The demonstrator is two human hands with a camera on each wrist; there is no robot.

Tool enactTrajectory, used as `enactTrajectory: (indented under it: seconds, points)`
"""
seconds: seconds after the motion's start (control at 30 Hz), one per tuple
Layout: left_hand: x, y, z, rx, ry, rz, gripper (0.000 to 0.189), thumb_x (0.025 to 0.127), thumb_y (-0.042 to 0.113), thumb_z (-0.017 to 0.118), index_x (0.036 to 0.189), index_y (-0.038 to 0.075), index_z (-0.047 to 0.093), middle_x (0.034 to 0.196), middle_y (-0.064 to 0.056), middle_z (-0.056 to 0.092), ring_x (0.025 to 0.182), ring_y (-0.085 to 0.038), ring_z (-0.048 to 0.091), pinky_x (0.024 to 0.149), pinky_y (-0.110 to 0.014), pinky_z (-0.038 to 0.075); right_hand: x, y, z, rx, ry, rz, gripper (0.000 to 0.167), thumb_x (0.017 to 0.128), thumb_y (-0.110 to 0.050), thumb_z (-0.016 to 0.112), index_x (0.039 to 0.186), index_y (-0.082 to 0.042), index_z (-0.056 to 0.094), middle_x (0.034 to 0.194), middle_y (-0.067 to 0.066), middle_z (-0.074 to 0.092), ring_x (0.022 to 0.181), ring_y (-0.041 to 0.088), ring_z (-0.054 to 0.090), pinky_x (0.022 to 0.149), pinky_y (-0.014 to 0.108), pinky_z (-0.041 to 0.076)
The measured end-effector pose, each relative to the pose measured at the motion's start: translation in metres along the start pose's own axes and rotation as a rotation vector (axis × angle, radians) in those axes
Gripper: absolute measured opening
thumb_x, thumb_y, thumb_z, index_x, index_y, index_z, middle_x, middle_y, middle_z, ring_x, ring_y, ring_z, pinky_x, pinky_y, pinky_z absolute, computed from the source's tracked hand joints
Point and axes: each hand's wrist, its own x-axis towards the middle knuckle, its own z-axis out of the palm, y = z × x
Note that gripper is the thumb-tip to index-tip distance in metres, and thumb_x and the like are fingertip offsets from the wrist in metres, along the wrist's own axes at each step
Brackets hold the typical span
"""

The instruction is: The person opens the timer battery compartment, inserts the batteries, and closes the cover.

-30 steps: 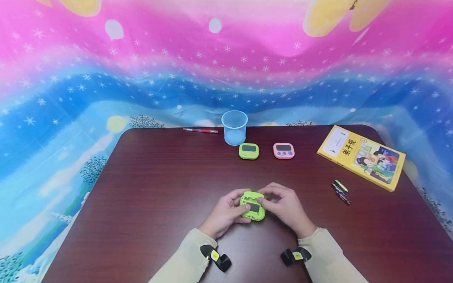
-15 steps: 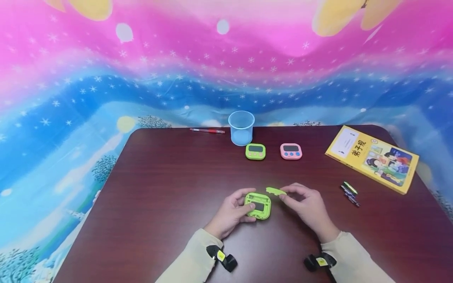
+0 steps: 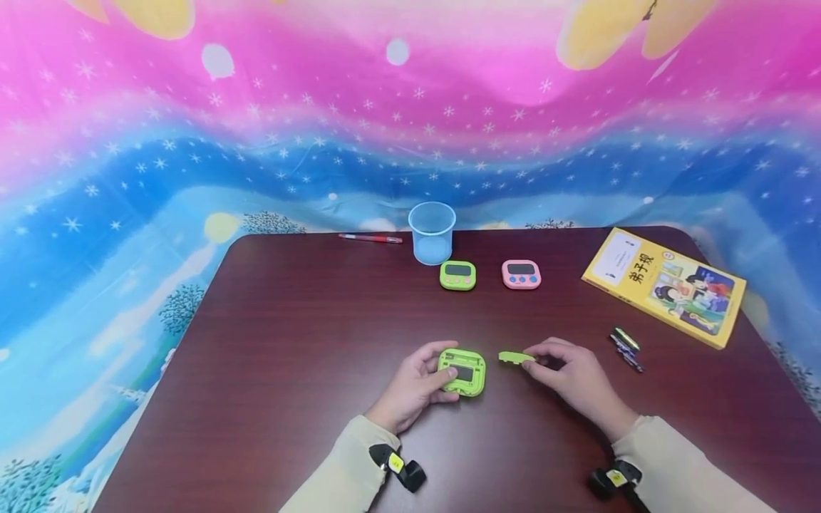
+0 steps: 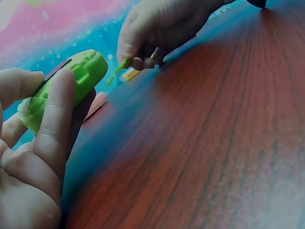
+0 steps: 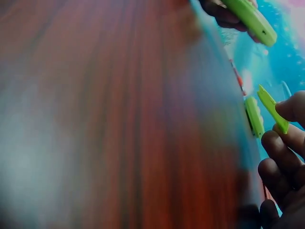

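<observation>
A: What does the left hand have?
B: A rounded, lime-green plastic gadget, gripped with the thumb over its face and fingers behind and along the edges. A dark rectangular patch sits in the middle of that face, and a slot near the far edge is uncovered.

A: And the right hand?
B: It pinches a small, thin, lime-green plastic cover piece by one end, between thumb and forefinger. The piece is apart from the gadget, just to its right. Both are held up over the dark reddish-brown wood-grain counter.

A: What lies beyond the hands?
B: A green timer with a grey screen and pale buttons lies just in front of a translucent blue plastic cup, which stands upright. A pink timer with blue buttons is to the green timer's right, and a red-and-clear pen lies left of the cup.

A: Over on the right?
B: A yellow picture-covered book lies at an angle, with a little cluster of slim dark and green items near its lower edge; they're too small to identify.
</observation>
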Motion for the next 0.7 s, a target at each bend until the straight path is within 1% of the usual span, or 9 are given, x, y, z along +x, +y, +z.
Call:
enactTrajectory:
  seconds: [0.13,0.33,0.4,0.5,0.7]
  points:
    - [0.001,0.000,0.000,-0.013,-0.005,-0.002,0.053,0.098,0.000,0.060,0.148,0.001,0.042,0.122,-0.015,0.065,0.092,-0.020,0.070,0.072,-0.030,0.063,-0.001,0.006,-0.005,-0.051,-0.017,-0.074,0.017,0.079,-0.013,0.085,0.091,-0.023,0.078,0.081,-0.018,0.063,0.074,0.003,0.056,0.064,0.015,0.045]
    - [0.000,0.000,-0.001,-0.011,-0.010,-0.007,0.054,0.098,0.001,0.061,0.148,0.002,0.041,0.125,-0.017,0.063,0.094,-0.022,0.070,0.073,-0.031,0.063,-0.001,0.012,-0.010,-0.174,-0.045,-0.186,0.019,0.074,-0.013,0.088,0.086,-0.021,0.076,0.076,-0.021,0.055,0.072,0.001,0.051,0.061,0.019,0.045]
    - [0.000,0.000,-0.001,-0.009,-0.008,-0.006,0.054,0.098,0.001,0.061,0.148,0.001,0.041,0.125,-0.017,0.063,0.094,-0.022,0.070,0.073,-0.030,0.063,0.000,0.012,-0.012,-0.194,-0.059,-0.211,0.019,0.074,-0.013,0.088,0.087,-0.021,0.077,0.076,-0.021,0.055,0.072,0.000,0.049,0.059,0.020,0.044]
    - [0.000,0.001,-0.001,-0.008,-0.008,-0.004,0.054,0.098,0.001,0.060,0.148,0.001,0.041,0.125,-0.017,0.064,0.094,-0.022,0.070,0.073,-0.030,0.063,0.000,0.010,-0.014,-0.215,-0.086,-0.218,0.018,0.074,-0.014,0.088,0.089,-0.021,0.079,0.077,-0.020,0.055,0.071,0.000,0.047,0.058,0.020,0.044]
    - [0.000,0.001,0.000,-0.006,-0.008,-0.001,0.054,0.099,0.001,0.060,0.148,0.001,0.040,0.125,-0.017,0.063,0.095,-0.022,0.070,0.074,-0.031,0.063,0.001,0.007,-0.018,-0.225,-0.148,-0.158,0.022,0.077,-0.015,0.087,0.098,-0.015,0.081,0.079,-0.018,0.056,0.071,0.002,0.048,0.058,0.022,0.045]
